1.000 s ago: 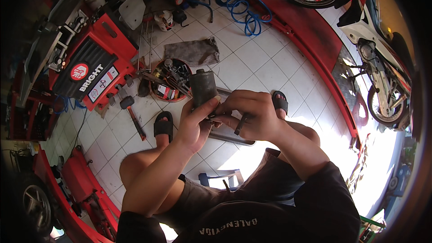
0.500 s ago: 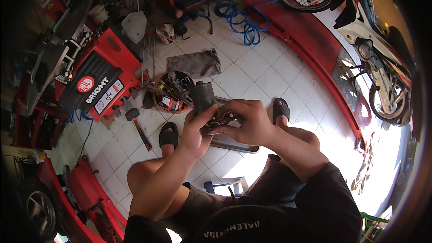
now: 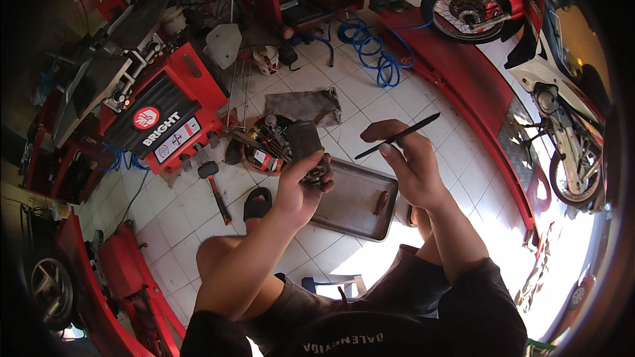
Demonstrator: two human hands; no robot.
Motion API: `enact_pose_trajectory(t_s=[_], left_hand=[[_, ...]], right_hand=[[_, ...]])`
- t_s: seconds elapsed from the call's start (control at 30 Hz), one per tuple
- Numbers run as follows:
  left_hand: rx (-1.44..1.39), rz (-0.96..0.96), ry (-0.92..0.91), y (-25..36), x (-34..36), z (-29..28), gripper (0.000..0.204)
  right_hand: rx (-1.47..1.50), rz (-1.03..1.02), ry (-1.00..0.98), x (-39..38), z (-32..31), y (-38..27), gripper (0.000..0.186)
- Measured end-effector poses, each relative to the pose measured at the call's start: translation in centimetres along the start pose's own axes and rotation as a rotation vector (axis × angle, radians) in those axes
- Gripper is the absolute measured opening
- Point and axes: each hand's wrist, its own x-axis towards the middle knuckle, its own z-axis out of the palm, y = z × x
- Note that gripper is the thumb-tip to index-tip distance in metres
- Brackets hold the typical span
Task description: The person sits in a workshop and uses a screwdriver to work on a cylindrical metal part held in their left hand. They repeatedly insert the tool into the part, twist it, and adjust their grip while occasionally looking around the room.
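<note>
My left hand (image 3: 296,188) is closed around a dark grey, cylindrical, motor-like metal part (image 3: 303,139), its body pointing up and away from me. Small metal fittings at its lower end show between my fingers. To the right, apart from that part, my right hand (image 3: 420,175) pinches a slim dark rod (image 3: 425,121) with tapered ends, slanting up to the right. Under and between the hands lies a shallow metal tray (image 3: 344,203) on the floor, holding a small brown piece (image 3: 381,203).
A round container (image 3: 262,166) of tools and a grey cloth (image 3: 307,106) lie ahead. At left are a hammer (image 3: 215,192) and a red machine (image 3: 192,86). A blue hose (image 3: 360,46), red ramp (image 3: 463,86) and motorcycle (image 3: 562,116) stand beyond and right.
My right hand has moved away from the metal part to the right, with the slim rod now plainly visible in its fingers. The view has shifted slightly, revealing more of the tray.
</note>
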Motion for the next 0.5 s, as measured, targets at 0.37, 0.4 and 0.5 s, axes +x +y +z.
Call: enact_pose_trajectory(t_s=[0.37,0.4,0.5], left_hand=[[-0.086,0.082,0.087,0.4,2.4,-1.2,0.012],[-0.075,0.080,0.107,0.4,2.4,-1.1,0.012],[-0.063,0.085,0.154,0.1,2.4,-1.1,0.012]], right_hand=[[0.226,0.015,0.137,-2.4,1.5,-1.5,0.022],[0.247,-0.017,0.138,-2.7,1.7,-1.7,0.022],[0.173,-0.041,0.084,-2.6,1.7,-2.0,0.023]])
